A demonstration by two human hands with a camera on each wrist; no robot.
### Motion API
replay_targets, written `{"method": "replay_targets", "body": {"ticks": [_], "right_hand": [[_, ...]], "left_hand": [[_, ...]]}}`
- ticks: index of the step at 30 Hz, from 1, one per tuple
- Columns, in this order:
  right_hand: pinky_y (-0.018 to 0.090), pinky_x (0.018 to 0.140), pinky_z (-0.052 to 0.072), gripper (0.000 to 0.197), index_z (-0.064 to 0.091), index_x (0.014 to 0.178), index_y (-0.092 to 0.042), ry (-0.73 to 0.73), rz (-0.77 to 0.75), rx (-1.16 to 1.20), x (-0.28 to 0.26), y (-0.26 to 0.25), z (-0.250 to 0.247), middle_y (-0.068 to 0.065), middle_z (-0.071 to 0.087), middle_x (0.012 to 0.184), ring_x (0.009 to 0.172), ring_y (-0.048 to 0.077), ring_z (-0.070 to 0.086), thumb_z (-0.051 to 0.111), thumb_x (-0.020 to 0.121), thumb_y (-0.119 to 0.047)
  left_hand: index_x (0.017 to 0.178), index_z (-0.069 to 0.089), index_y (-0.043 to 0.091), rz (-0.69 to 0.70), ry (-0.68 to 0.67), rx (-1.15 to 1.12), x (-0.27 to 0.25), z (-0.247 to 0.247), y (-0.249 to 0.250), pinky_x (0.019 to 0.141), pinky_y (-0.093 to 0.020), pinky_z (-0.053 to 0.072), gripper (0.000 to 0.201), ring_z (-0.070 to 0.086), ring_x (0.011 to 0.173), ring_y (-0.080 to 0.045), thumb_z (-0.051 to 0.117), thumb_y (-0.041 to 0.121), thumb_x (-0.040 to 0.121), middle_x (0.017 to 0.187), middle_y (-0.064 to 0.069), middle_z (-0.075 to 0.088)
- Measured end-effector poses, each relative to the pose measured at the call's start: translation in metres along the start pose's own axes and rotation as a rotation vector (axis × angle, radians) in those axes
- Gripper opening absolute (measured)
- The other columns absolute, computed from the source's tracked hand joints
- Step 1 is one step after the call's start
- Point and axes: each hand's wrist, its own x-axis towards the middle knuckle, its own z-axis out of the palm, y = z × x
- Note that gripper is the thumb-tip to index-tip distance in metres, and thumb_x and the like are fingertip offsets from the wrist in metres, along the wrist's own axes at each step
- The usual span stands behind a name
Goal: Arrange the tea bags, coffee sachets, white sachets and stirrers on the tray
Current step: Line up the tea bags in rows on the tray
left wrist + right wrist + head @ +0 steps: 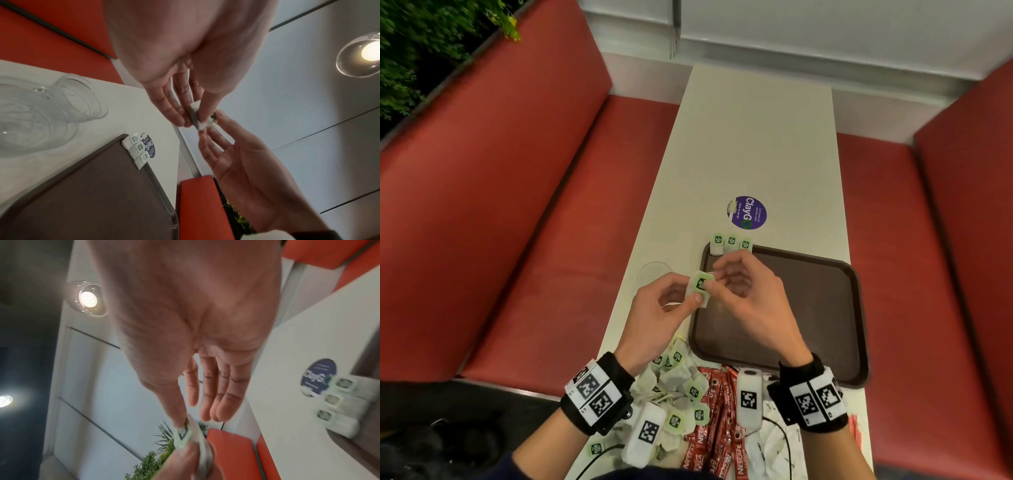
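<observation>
Tea bag pinched between both hands, above tray.

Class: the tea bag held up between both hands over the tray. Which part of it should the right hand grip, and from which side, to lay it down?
Probably the green tag end of the tea bag, pinched from the right. The left hand already grips the pouch from the left, and the right hand meets it at the tag, above the tray.
</observation>
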Motion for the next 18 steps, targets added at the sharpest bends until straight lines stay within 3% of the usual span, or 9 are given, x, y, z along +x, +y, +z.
{"method": "replay_targets", "body": {"ticks": [3,6,10,14,18], "right_hand": [[0.028,0.091,0.061,0.025,0.072,0.111,-0.022,0.03,0.055,0.096,-0.011,0.014,0.013,-0.003,0.079,0.104,0.099,0.015,0.076,0.088,0.093,-0.03],[0.037,0.093,0.063,0.016,0.077,0.107,-0.022,0.078,0.099,0.193,-0.018,0.031,0.025,0.001,0.08,0.105,0.099,0.021,0.078,0.085,0.096,-0.029],[0.047,0.092,0.064,0.009,0.08,0.108,-0.018,0.13,0.157,0.283,-0.014,0.049,0.027,0.007,0.081,0.102,0.097,0.03,0.079,0.081,0.1,-0.022],[0.047,0.087,0.066,0.007,0.082,0.106,-0.018,0.217,0.223,0.282,0.004,0.068,0.023,0.008,0.082,0.097,0.092,0.036,0.078,0.082,0.099,-0.018],[0.043,0.083,0.067,0.007,0.082,0.1,-0.029,0.394,0.349,0.174,0.042,0.101,0.021,-0.002,0.082,0.087,0.08,0.026,0.08,0.084,0.096,-0.024]], "left_hand": [[0.11,0.078,0.021,-0.01,0.079,-0.036,0.006,0.006,-0.001,0.099,-0.05,0.062,0.014,0.078,0.099,-0.022,0.082,0.019,0.097,0.107,0.003,0.081],[0.108,0.078,0.019,-0.047,0.105,-0.025,0.013,0.01,-0.008,0.097,-0.051,0.063,0.013,0.079,0.097,-0.023,0.08,0.014,0.097,0.107,0.004,0.081],[0.113,0.08,0.023,-0.088,0.073,0.02,0.02,0.013,-0.014,0.095,-0.05,0.064,0.018,0.079,0.099,-0.018,0.082,0.02,0.096,0.108,0.007,0.082],[0.122,0.076,0.031,-0.084,0.046,0.067,0.023,0.01,-0.019,0.099,-0.04,0.062,0.031,0.076,0.108,-0.011,0.084,0.02,0.095,0.114,0.011,0.08],[0.126,0.073,0.029,-0.074,0.077,0.09,0.021,-0.005,-0.023,0.097,-0.032,0.062,0.035,0.075,0.109,-0.01,0.081,0.012,0.097,0.115,0.008,0.078]]}}
